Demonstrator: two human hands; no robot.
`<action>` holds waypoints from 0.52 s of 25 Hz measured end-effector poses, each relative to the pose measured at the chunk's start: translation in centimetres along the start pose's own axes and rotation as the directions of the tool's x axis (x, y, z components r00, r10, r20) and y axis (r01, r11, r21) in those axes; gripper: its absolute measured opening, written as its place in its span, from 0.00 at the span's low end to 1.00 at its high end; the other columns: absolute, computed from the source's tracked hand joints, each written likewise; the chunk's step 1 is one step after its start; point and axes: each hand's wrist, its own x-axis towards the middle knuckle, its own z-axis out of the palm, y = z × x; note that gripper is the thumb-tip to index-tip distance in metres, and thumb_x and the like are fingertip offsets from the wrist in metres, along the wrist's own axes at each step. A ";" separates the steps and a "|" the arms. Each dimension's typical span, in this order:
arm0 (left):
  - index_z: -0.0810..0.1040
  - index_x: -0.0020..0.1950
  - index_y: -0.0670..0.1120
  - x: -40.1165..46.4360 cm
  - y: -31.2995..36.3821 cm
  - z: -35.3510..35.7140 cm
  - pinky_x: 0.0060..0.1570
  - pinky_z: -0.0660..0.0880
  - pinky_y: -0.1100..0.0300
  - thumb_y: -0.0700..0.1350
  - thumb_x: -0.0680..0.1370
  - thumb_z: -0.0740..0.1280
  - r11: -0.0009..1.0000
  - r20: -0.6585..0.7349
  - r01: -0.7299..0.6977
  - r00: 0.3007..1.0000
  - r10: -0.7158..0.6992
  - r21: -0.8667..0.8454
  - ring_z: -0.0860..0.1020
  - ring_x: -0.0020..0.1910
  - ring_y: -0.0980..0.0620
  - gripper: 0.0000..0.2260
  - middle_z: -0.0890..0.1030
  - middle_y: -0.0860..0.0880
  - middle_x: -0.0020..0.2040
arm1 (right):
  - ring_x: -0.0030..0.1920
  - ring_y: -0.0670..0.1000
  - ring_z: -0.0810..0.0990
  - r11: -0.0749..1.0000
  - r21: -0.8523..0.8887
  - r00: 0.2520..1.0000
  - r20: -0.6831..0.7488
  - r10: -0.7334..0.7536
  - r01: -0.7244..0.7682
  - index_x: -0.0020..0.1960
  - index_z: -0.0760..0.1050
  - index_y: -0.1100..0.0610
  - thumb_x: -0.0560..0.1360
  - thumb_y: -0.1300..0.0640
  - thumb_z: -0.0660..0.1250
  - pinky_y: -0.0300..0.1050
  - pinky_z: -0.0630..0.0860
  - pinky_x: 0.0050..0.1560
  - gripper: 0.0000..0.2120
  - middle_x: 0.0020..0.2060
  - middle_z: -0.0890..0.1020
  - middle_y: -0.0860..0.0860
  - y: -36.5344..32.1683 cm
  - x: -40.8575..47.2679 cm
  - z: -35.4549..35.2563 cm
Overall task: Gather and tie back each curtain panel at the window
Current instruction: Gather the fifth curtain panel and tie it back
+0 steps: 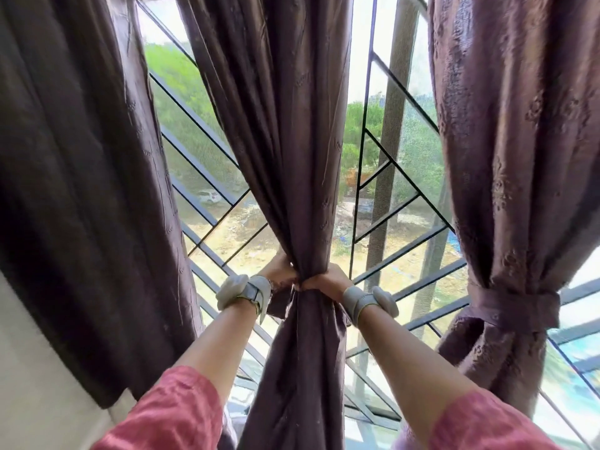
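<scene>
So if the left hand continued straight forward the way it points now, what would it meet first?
The left hand already touches the middle curtain; past that fabric, probably the window grille, though depth is unclear.

1. Three curtain panels hang at the window: the left curtain panel (81, 190), the middle curtain panel (292, 141) and the right curtain panel (519, 157).
2. One of the three is tied back, the right one, with a single fabric tie band (516, 303) around it.
3. One panel, the middle one, is gathered in hands; one, the left, hangs loose.
4. Two hands are on the middle panel: the left hand (279, 271) and the right hand (324, 280).
5. Two grey wrist straps, a left wrist strap (246, 292) and a right wrist strap (367, 302).
6. Two pink sleeves, a left sleeve (168, 414) and a right sleeve (487, 423).
7. One window grille (389, 164) of dark bars.
</scene>
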 end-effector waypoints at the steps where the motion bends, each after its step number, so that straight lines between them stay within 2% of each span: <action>1: 0.71 0.58 0.32 0.0 0.0 0.2 0.42 0.71 0.65 0.28 0.67 0.67 0.999 -0.056 0.007 0.998 -0.004 0.041 0.71 0.50 0.49 0.20 0.74 0.44 0.49 | 0.41 0.49 0.76 1.000 -0.012 1.000 -0.025 0.005 -0.006 0.45 0.80 0.57 0.61 0.65 0.74 0.39 0.72 0.38 0.13 0.41 0.79 0.53 0.0 0.1 -0.1; 4: 0.75 0.53 0.37 0.2 -0.2 0.5 0.39 0.72 0.61 0.32 0.68 0.67 0.989 -0.160 0.090 0.985 -0.071 0.119 0.74 0.41 0.49 0.14 0.76 0.44 0.42 | 0.44 0.51 0.79 0.996 -0.077 0.987 -0.157 0.028 -0.041 0.51 0.79 0.58 0.61 0.59 0.75 0.40 0.71 0.38 0.19 0.43 0.82 0.53 0.2 0.3 -0.2; 7: 0.77 0.53 0.40 0.1 -0.4 0.7 0.30 0.75 0.67 0.39 0.68 0.67 0.987 -0.062 0.124 0.991 -0.118 0.103 0.76 0.34 0.52 0.14 0.77 0.45 0.40 | 0.46 0.53 0.80 0.987 -0.120 0.967 -0.246 0.071 -0.103 0.54 0.76 0.58 0.59 0.51 0.77 0.39 0.72 0.35 0.27 0.47 0.81 0.55 0.4 0.5 -0.6; 8: 0.77 0.54 0.41 0.0 -0.2 0.8 0.32 0.75 0.65 0.43 0.66 0.68 0.990 -0.045 0.127 0.991 -0.124 0.057 0.76 0.35 0.52 0.17 0.78 0.45 0.41 | 0.47 0.55 0.80 0.985 -0.130 0.963 -0.258 0.075 -0.112 0.55 0.76 0.59 0.58 0.50 0.77 0.41 0.74 0.38 0.28 0.48 0.81 0.57 0.5 0.5 -0.6; 10: 0.78 0.54 0.43 -0.3 0.3 1.3 0.44 0.78 0.57 0.50 0.61 0.71 0.979 0.005 0.145 0.989 -0.145 -0.144 0.79 0.43 0.48 0.23 0.81 0.44 0.46 | 0.50 0.58 0.81 0.990 -0.102 0.960 -0.273 0.061 -0.092 0.54 0.76 0.61 0.58 0.51 0.78 0.49 0.79 0.48 0.28 0.51 0.81 0.60 0.6 0.6 -0.4; 12: 0.79 0.51 0.46 -0.3 0.7 1.9 0.52 0.77 0.53 0.50 0.60 0.75 0.955 0.060 0.172 0.985 -0.162 -0.240 0.81 0.48 0.47 0.21 0.82 0.44 0.49 | 0.52 0.60 0.80 0.995 -0.074 0.963 -0.265 0.052 -0.074 0.55 0.74 0.62 0.58 0.54 0.78 0.55 0.79 0.52 0.28 0.52 0.79 0.62 0.5 0.4 -0.3; 13: 0.79 0.51 0.45 -0.2 0.7 2.0 0.52 0.77 0.54 0.48 0.62 0.76 0.952 0.073 0.186 0.982 -0.174 -0.242 0.81 0.47 0.48 0.19 0.82 0.44 0.49 | 0.52 0.60 0.80 0.996 -0.056 0.965 -0.258 0.051 -0.067 0.55 0.73 0.63 0.58 0.55 0.78 0.56 0.79 0.53 0.29 0.53 0.79 0.62 0.5 0.3 -0.2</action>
